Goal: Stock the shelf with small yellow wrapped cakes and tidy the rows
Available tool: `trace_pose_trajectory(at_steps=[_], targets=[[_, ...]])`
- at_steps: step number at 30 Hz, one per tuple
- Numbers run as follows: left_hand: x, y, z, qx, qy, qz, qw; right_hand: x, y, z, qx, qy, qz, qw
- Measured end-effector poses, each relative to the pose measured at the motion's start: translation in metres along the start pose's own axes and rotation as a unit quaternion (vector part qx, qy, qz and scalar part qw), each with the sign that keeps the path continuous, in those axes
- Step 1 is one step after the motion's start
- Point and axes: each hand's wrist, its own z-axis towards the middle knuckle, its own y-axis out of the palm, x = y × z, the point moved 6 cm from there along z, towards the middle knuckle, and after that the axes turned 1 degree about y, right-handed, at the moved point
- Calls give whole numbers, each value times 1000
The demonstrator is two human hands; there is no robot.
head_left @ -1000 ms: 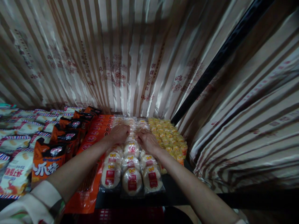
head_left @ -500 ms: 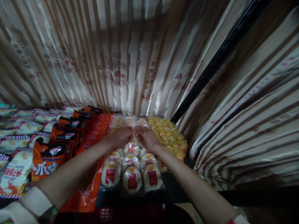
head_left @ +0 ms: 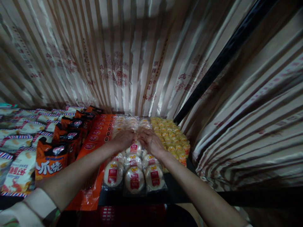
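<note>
Clear packets of round white rice crackers (head_left: 134, 179) with red labels lie in three overlapping rows on a dark shelf (head_left: 175, 187). My left hand (head_left: 125, 139) and my right hand (head_left: 151, 141) meet over the middle row, towards its back. The fingers of both are bent inward, fingertips nearly touching, on a rice cracker packet that they largely cover. Small yellow-wrapped snacks (head_left: 169, 132) sit in tight rows just right of my right hand. Flat orange packages (head_left: 94, 138) with round printed marks lie left of the crackers, partly under my left forearm.
Orange-and-black snack bags (head_left: 50, 160) stand in a line further left, beside white bags (head_left: 20, 170) with striped edges. A pleated, printed curtain (head_left: 132, 63) hangs behind and to the right. A black post (head_left: 213, 67) slants up from the shelf's right back corner.
The view shifts slightly, so the bags at left appear a little further right. Both hands stay at the same spot over the middle row, with only slight finger movement.
</note>
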Motion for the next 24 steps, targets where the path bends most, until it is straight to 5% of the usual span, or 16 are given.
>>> trace_pose_trajectory(at_steps=[10, 24], targets=[[4, -3, -2, -6, -11, 9, 1000, -13, 4, -17, -69, -75, 15, 995], [0, -1, -1, -6, -12, 6, 1000, -22, 14, -17, -147, -54, 26, 987]])
